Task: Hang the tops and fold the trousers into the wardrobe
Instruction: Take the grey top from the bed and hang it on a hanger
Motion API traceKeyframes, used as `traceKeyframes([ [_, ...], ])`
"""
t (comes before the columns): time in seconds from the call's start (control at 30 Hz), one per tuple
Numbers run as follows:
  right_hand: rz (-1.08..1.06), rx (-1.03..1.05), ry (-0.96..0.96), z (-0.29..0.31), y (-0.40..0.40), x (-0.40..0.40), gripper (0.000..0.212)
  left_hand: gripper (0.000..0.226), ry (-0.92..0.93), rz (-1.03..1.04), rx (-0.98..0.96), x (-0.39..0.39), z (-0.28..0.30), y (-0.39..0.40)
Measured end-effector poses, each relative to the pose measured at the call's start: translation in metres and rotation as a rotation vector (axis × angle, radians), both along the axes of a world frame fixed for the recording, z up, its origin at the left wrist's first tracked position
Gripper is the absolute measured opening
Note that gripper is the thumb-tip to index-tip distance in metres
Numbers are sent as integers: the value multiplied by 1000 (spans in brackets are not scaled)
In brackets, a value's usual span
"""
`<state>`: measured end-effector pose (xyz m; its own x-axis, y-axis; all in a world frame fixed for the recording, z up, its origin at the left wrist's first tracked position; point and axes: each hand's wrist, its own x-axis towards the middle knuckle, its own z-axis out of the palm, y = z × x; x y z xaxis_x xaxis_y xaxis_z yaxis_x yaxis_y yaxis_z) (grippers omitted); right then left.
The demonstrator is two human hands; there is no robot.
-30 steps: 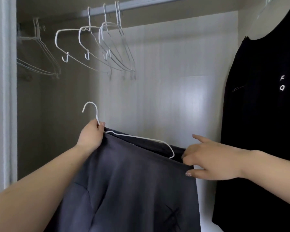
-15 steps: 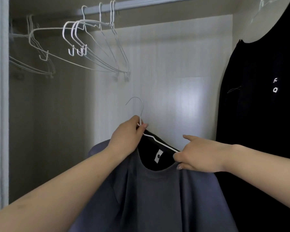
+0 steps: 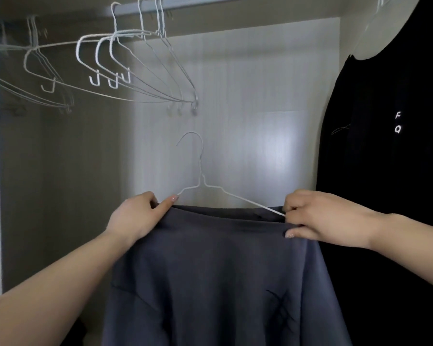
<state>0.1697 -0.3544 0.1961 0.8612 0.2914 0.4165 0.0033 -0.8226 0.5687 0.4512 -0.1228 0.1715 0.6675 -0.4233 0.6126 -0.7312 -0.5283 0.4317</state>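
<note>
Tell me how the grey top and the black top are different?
The grey top is lighter; the black top is dark with white letters. The grey top is held up by the left hand and right hand, its white hanger not yet on the rail; the black top already hangs at the right. Both are tops on hangers.

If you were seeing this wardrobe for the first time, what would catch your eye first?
Centre foreground: a grey top half-threaded on a white hanger, the left hand and right hand gripping its collar at either end. A black top with small white letters hangs at the right. Upper left, empty hangers crowd the rail.
</note>
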Motion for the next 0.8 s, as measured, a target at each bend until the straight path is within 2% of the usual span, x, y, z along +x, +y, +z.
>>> traceKeyframes([
  [0.1,-99,195,33,6,7,4,29,59,-12,31,40,-7,2,-3],
  [0.17,-213,244,60,14,13,9,27,59,-28,2,33,-17,6,-10],
  [0.27,-199,422,53,21,18,18,17,59,-94,-48,-2,-31,12,-23],
  [0.37,-194,590,59,18,21,19,28,59,-144,-60,-29,-35,23,-28],
  [0.4,-202,580,42,17,20,16,29,59,-142,-61,-37,-32,26,-27],
  [0.5,-156,568,-100,17,10,2,14,58,-86,-69,-69,-17,32,-18],
  [0.63,-25,765,-245,28,7,-9,5,48,-177,-58,-1,-2,30,-18],
  [0.8,-80,751,-196,40,2,-15,11,19,-108,-423,8,3,39,-25],
])
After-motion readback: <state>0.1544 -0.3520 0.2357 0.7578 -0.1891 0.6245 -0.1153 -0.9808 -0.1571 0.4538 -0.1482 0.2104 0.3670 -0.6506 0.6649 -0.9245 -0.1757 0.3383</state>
